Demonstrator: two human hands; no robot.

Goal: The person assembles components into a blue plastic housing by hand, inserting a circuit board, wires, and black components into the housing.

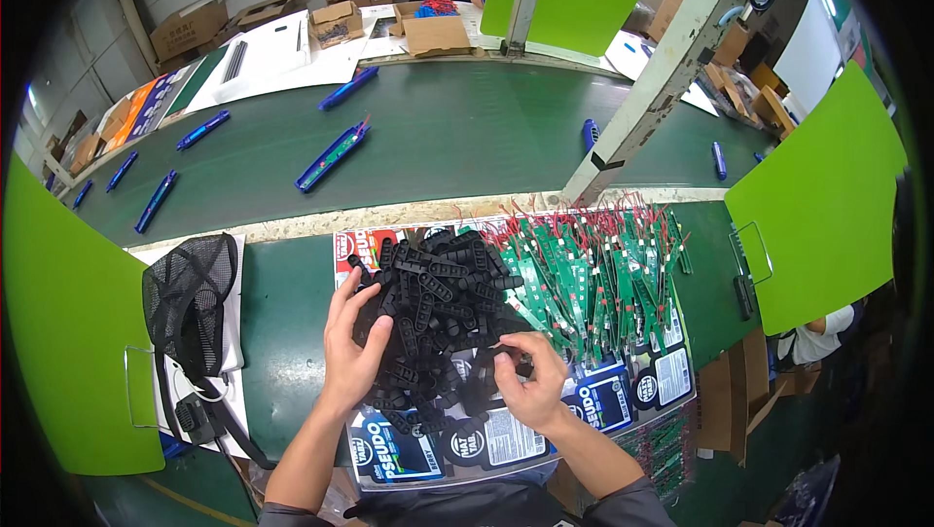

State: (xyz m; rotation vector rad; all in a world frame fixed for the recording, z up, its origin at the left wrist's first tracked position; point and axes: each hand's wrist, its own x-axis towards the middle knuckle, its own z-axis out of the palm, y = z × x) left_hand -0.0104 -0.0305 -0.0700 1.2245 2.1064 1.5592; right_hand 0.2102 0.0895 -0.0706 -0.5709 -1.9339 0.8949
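Observation:
A heap of small black button strips [428, 293] lies on a printed sheet on the bench in front of me. My left hand [352, 347] rests at the heap's left edge, fingers and thumb spread apart around some of the strips. At the lower right of the heap, my right hand [533, 381] has thumb and forefinger pinched on a small black part [525, 368], mostly covered by the fingers. Just beyond that hand, a pile of narrow green circuit boards [584, 284] with red wires spreads to the right.
Past the bench runs a green conveyor belt [457, 128] carrying blue casings, one an open casing [333, 155] with a board inside. A metal post [662, 79] rises at right. Green panels [817, 206] flank the bench. A black mesh cap [192, 298] lies left.

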